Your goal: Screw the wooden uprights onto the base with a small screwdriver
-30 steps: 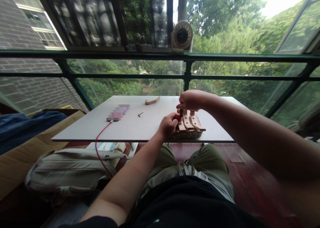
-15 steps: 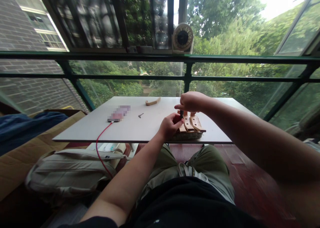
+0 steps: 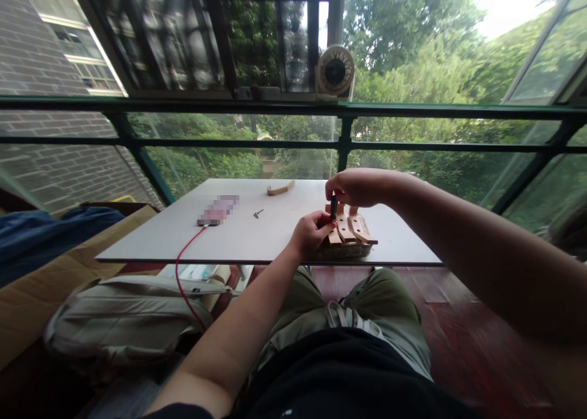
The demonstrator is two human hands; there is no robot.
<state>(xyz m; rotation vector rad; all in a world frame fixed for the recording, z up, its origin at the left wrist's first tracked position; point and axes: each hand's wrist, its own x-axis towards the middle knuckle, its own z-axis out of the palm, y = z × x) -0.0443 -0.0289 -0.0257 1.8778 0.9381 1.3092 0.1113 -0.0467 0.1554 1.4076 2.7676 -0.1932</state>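
My right hand (image 3: 351, 186) is bent over the top of a short black screwdriver (image 3: 334, 208), its fingers closed on the handle. The screwdriver stands almost upright above the leftmost of three light wooden hooks. My left hand (image 3: 312, 232) pinches at the lower end of the screwdriver, and its fingertips hide the tip and any screw there. The wooden hooks (image 3: 360, 229) lie side by side, with dark holes in them, on a low block-like base (image 3: 353, 251) at the table's near edge.
Another curved wooden hook (image 3: 280, 189) lies at the back of the white table (image 3: 257, 244). Left of it are a small dark metal piece (image 3: 258, 213) and a blurred phone (image 3: 219, 210) with a red cable (image 3: 183, 284). A round fan (image 3: 336, 70) stands on the railing beyond.
My right hand has shifted slightly and its fingers have turned on the screwdriver, showing more of the handle. My left hand stays almost in place.
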